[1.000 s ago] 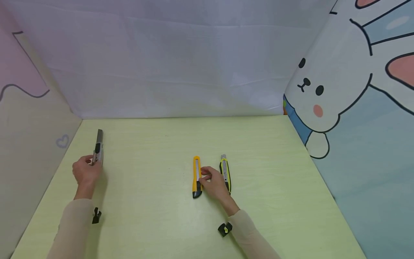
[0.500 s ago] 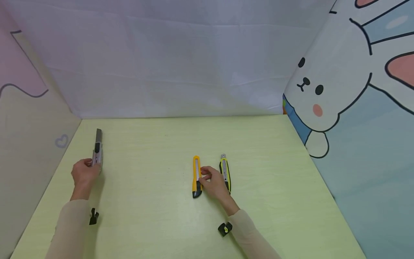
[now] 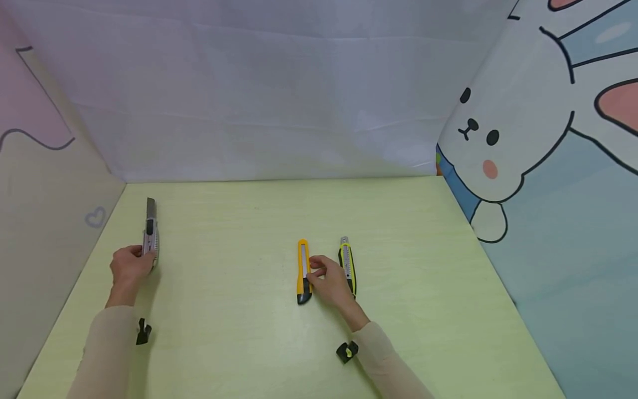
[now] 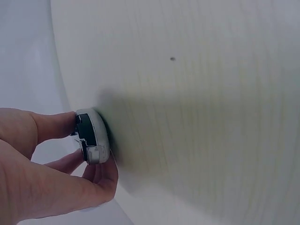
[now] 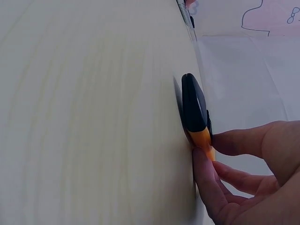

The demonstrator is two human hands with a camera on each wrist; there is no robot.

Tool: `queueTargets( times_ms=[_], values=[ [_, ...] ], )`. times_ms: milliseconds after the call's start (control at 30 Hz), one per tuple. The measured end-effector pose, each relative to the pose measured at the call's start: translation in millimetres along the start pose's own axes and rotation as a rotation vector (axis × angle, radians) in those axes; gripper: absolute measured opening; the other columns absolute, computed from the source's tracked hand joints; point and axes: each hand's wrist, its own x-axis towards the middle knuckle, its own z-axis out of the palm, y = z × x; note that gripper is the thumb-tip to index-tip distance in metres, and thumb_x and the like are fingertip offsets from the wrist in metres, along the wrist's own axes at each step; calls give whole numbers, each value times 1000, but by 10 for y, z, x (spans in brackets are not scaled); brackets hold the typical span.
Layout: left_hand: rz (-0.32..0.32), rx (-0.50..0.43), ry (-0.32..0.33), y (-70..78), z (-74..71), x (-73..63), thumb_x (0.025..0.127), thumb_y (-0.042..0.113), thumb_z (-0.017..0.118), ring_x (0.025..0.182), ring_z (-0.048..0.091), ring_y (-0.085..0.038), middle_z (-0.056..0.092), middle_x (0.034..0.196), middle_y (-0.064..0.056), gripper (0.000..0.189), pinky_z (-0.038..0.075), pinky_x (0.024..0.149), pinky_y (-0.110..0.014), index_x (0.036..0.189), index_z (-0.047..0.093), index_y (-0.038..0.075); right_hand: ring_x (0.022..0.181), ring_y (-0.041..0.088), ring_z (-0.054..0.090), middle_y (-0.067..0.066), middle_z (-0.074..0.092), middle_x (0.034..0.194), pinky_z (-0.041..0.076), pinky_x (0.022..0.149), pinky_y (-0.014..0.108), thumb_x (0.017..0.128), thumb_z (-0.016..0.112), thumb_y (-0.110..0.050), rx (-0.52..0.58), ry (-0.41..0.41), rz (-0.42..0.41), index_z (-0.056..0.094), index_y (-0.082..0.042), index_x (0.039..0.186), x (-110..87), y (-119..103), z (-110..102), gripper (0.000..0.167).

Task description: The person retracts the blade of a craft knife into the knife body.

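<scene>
the right hand pinches the yellow cutter near the middle of the table. just beside it lies the green cutter, not gripped yet. farther off, by the table's left edge, the left hand grips the grey cutter. i'd say two cutters are in hand and one is left.

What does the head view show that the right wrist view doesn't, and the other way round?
Only the head view shows the green-and-black cutter, partly hidden by the right hand, and the rabbit drawing. Only the right wrist view shows an 8-like mark on the wall at its upper right. Both show the right hand pinching the yellow cutter, the table, the grey cutter and the left hand, though just slivers of those last two reach the wrist view's top edge.
</scene>
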Motion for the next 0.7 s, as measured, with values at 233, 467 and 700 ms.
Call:
queueTargets(
  times_ms=[233, 467, 700],
  values=[
    [-53, -45, -35, -5, -11, 15, 102, 22, 54, 106, 55, -38, 52, 135, -37, 58, 45, 65, -26, 143, 43, -19, 92, 24, 69, 14, 70, 113, 58, 76, 32, 93, 73, 0, 3, -4, 3, 65, 2, 126, 1, -1, -2, 35],
    [-145, -109, -45, -9, -12, 21, 103, 24, 56, 110, 56, -37, 46, 147, -35, 63, 43, 63, -25, 150, 39, -12, 92, 24, 69, 15, 70, 114, 58, 76, 31, 93, 73, 0, 3, -10, 9, 65, 3, 127, -5, -24, -4, 35],
    [-159, -150, -41, -25, -16, 26, 101, 28, 60, 92, 58, -23, 48, 148, -32, 64, 45, 61, -26, 151, 42, -9, 92, 23, 68, 14, 70, 113, 57, 76, 30, 93, 73, 0, -7, -1, 15, 66, 1, 126, 1, -29, 2, 34]
  ],
)
